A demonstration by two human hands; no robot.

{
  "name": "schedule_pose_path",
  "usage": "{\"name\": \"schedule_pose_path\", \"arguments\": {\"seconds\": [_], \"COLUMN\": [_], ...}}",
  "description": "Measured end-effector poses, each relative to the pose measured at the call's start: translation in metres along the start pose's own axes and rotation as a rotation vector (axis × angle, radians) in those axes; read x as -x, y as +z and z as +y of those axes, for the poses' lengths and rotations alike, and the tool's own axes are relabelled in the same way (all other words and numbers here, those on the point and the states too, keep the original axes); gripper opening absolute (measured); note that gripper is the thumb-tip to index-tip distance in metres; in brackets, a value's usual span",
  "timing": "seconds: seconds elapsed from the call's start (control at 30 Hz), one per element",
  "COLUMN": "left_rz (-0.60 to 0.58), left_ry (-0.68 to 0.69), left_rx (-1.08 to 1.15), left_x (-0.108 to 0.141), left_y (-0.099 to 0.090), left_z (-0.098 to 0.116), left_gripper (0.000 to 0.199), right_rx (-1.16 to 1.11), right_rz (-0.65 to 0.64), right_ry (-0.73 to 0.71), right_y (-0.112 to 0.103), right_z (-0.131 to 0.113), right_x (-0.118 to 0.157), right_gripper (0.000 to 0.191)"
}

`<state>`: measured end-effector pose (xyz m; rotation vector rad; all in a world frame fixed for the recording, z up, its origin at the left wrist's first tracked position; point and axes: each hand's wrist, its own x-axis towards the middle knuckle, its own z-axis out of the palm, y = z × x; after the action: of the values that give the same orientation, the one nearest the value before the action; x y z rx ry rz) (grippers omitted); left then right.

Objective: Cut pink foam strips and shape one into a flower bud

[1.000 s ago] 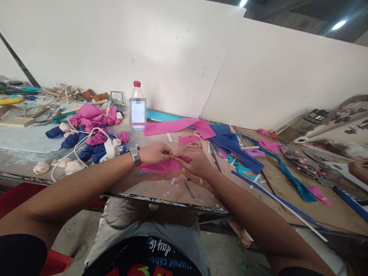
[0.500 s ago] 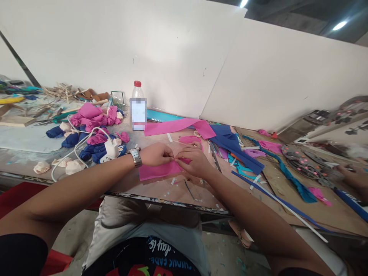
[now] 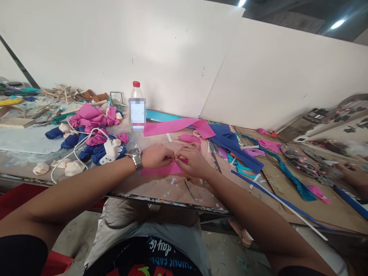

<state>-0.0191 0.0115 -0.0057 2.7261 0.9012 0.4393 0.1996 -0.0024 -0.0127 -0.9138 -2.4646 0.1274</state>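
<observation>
Pink, probably light, soft and tearable: handle the sheet [image 3: 163, 170], in front and right of the bottle [image 3: 137, 92], by its edge, with left grip [image 3: 158, 155] and right grip [image 3: 192, 160] pinched on it.

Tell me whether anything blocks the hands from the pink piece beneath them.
Nothing visible does. The left hand and right hand are both at the pink piece, fingertips close together. The red-capped bottle stands beyond the left hand, out of the way.
</observation>
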Motion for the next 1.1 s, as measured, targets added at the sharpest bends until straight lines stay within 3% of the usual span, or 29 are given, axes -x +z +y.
{"name": "schedule_pose_path", "arguments": {"seconds": [0.37,1.1], "left_rz": [-0.001,0.054], "left_ry": [-0.065,-0.038], "left_rx": [-0.064,0.011], "left_x": [-0.001,-0.001], "left_y": [0.001,0.000], "left_z": [0.002,-0.008], "left_gripper": [0.028,0.023], "right_rx": [0.038,0.017], "right_rz": [0.014,0.055], "right_ry": [0.032,0.048], "right_y": [-0.003,0.000], "right_z": [0.000,0.005], "right_x": [-0.001,0.000], "right_gripper": [0.009,0.009]}}
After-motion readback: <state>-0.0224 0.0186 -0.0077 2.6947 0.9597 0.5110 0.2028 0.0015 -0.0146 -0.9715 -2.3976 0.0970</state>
